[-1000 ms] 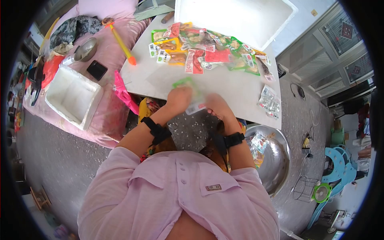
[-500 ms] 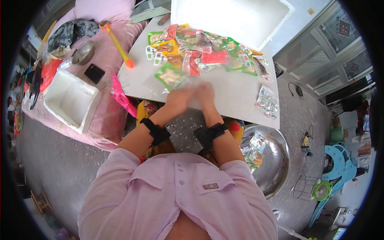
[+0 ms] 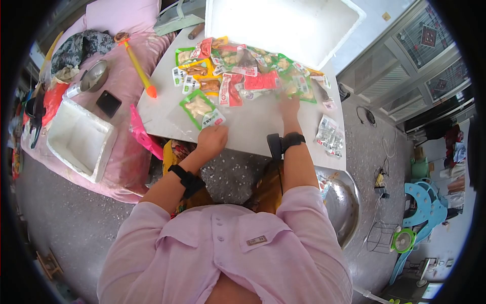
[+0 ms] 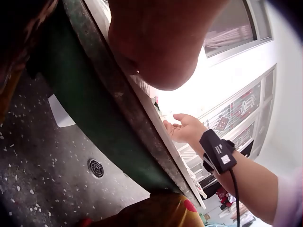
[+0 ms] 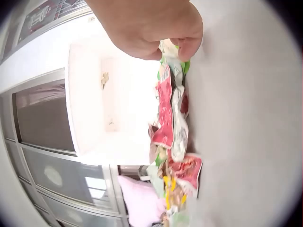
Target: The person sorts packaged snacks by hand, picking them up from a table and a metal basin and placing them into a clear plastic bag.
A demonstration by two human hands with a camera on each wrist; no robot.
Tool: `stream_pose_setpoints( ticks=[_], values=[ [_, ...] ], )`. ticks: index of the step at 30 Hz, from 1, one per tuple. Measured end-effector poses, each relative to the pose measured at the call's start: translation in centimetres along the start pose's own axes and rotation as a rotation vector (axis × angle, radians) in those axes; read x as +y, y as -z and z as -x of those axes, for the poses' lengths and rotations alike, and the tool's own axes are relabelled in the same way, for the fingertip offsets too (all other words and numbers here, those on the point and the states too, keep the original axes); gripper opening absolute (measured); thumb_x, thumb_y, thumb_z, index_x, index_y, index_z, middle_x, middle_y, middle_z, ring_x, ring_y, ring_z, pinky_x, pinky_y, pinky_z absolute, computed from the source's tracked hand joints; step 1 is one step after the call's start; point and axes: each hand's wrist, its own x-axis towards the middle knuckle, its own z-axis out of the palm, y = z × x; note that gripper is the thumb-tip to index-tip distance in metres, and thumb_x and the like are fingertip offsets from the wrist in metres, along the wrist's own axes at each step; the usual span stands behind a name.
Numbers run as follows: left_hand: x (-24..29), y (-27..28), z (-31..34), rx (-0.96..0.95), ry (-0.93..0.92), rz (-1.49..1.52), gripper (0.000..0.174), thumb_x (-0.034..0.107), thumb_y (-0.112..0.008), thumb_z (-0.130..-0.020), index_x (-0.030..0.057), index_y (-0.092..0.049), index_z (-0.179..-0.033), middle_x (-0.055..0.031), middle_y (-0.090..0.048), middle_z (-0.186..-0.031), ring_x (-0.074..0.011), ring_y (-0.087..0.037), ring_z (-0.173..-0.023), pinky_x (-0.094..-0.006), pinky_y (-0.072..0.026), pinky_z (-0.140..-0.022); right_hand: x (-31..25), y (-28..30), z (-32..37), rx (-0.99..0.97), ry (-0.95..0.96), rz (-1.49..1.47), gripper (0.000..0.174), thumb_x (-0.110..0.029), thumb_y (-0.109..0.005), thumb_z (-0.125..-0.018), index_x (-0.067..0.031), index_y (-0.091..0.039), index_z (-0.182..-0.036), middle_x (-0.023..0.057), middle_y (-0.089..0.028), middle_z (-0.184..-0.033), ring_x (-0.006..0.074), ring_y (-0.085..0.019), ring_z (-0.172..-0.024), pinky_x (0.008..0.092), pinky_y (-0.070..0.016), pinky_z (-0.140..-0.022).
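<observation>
One flat, clear plastic pouch with green borders and pale pieces inside (image 3: 198, 107) lies towards the left of the pale table (image 3: 245, 126), between the heap and the near edge. Looks light and pliable, lumpy in the middle; film probably slick. Best hold: a flat sealed corner or edge, away from the filling.

Left hand (image 3: 212, 140): at the near edge, fingers curled, pinching the pouch's lower corner.

Middle: heap of red, yellow and green printed plastic pouches (image 3: 261, 81), overlapping below the white foam box (image 3: 283, 30). Likely to slide on one another if dragged; lifting by a free edge seems safer.

Right hand (image 5: 156, 23): at the heap's right end, fingers and thumb bent over a green-and-clear pouch (image 5: 172, 50). Blurred overhead; cannot tell whether it grips.

Far right: crumpled silvery packets (image 3: 329, 136) near the table's right edge.

Against half a second ago: left-hand pouch now sharper and turned; right hand, then beside the left, has gone out to the heap.
</observation>
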Motion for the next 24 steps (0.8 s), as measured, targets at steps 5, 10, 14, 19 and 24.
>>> stream_pose_setpoints(
  ticks=[5, 10, 14, 19, 24],
  values=[
    [0.1, 0.2, -0.1, -0.015, 0.008, 0.021, 0.004, 0.009, -0.05, -0.069, 0.0067, -0.047, -0.07, -0.0113, -0.049, -0.063, -0.0305, -0.05, -0.062, -0.0405, -0.0389, -0.054, 4.9, -0.1, -4.5, 0.008, 0.413, 0.427, 0.016, -0.012, -0.05, -0.069, 0.0035, -0.053, -0.074, 0.0096, -0.054, -0.063, 0.0172, -0.053, -0.05, 0.0288, -0.0406, -0.044],
    [0.2, 0.5, -0.1, -0.041, 0.009, 0.009, 0.004, 0.008, -0.05, -0.069, 0.0066, -0.047, -0.071, -0.0112, -0.049, -0.063, -0.0307, -0.05, -0.062, -0.041, -0.0388, -0.054, 4.0, 3.2, -2.1, -0.123, 0.431, 0.236, 0.013, -0.009, -0.047, -0.071, 0.0025, -0.051, -0.076, 0.0088, -0.052, -0.062, 0.0147, -0.051, -0.047, 0.0253, -0.0391, -0.039],
    [0.2, 0.1, -0.1, 0.069, -0.041, 0.069, 0.008, 0.009, -0.049, -0.067, 0.0063, -0.042, -0.064, -0.0115, -0.048, -0.059, -0.0319, -0.049, -0.057, -0.0423, -0.0375, -0.05, 3.2, 6.7, 0.8, -0.183, 0.091, -0.024, 0.014, -0.008, -0.044, -0.072, 0.0014, -0.048, -0.083, 0.008, -0.051, -0.064, 0.0137, -0.05, -0.046, 0.0229, -0.0382, -0.038],
    [0.2, 0.1, 0.0, 0.082, -0.046, 0.055, 0.007, 0.009, -0.049, -0.068, 0.0057, -0.043, -0.067, -0.0124, -0.049, -0.06, -0.0323, -0.049, -0.058, -0.0428, -0.0375, -0.051, 2.6, 10.4, 5.0, -0.192, -0.171, -0.336, 0.016, -0.005, -0.042, -0.074, 0.0002, -0.046, -0.088, 0.0094, -0.052, -0.074, 0.0161, -0.053, -0.054, 0.0236, -0.0424, -0.043],
    [0.3, 0.3, -0.2, 0.013, 0.013, 0.031, 0.004, 0.009, -0.048, -0.068, 0.0057, -0.045, -0.069, -0.0123, -0.05, -0.063, -0.0315, -0.05, -0.061, -0.0428, -0.0385, -0.053, 2.9, 13.1, 7.4, -0.12, -0.208, -0.597, 0.016, -0.002, -0.041, -0.074, -0.0018, -0.045, -0.09, 0.0105, -0.053, -0.084, 0.0194, -0.056, -0.064, 0.0295, -0.0485, -0.052]
  ],
)
